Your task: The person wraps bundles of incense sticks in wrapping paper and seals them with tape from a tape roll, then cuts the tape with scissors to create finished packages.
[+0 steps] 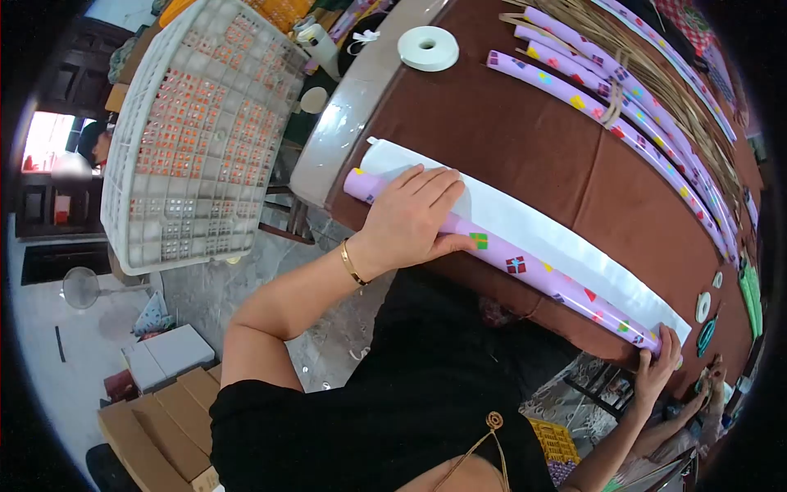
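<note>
A purple roll of printed paper [533,269] lies along the near edge of the brown table, its white underside [566,238] spread out behind it. My left hand [414,215] rests over the roll near its left end, fingers lying across it onto the white sheet and thumb stretched along the roll. At the roll's far right end, my right hand [659,365] has its fingers and thumb curled round the tip.
Bundled purple rolls [607,90] and dry strips lie across the table [508,139]. A white tape roll [428,48] is near the back corner; teal scissors [707,334] lie at right. A white crate [197,139] stands left. Another person's hands [711,384] are at far right.
</note>
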A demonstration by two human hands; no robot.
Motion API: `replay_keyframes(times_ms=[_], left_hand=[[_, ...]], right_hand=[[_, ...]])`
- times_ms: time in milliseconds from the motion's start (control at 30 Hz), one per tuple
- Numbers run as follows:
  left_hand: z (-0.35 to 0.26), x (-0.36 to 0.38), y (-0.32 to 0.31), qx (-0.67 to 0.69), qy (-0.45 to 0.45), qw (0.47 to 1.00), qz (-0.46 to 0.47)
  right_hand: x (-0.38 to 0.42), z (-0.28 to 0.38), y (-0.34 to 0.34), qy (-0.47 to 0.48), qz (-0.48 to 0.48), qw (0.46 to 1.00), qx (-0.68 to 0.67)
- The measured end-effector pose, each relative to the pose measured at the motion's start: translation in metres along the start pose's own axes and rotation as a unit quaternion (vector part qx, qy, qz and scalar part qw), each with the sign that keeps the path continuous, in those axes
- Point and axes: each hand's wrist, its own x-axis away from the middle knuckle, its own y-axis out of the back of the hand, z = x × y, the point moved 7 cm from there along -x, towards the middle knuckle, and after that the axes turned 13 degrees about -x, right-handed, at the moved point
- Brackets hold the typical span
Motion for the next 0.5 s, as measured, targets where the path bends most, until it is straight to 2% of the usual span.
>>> replay_keyframes(times_ms=[367, 433, 467, 500], left_hand=[[0.067, 0.021, 0.008, -0.045, 0.048, 0.998, -0.009], [0.095, 0.026, 0.014, -0.025, 0.153, 0.987, -0.030], [0.101, 0.026, 0.015, -0.025, 0.154, 0.987, -0.030], [0.114, 0.026, 0.015, 0.024, 0.208, 0.978, -0.006]], right_hand=[[0.000, -0.002, 0.000, -0.017, 0.003, 1.000, 0.004], [0.000, -0.002, 0.000, -0.016, 0.002, 1.000, -0.002], [0.000, -0.003, -0.001, -0.014, 0.002, 1.000, -0.001], [0.001, -0.004, -0.001, -0.013, 0.002, 1.000, 0.000]])
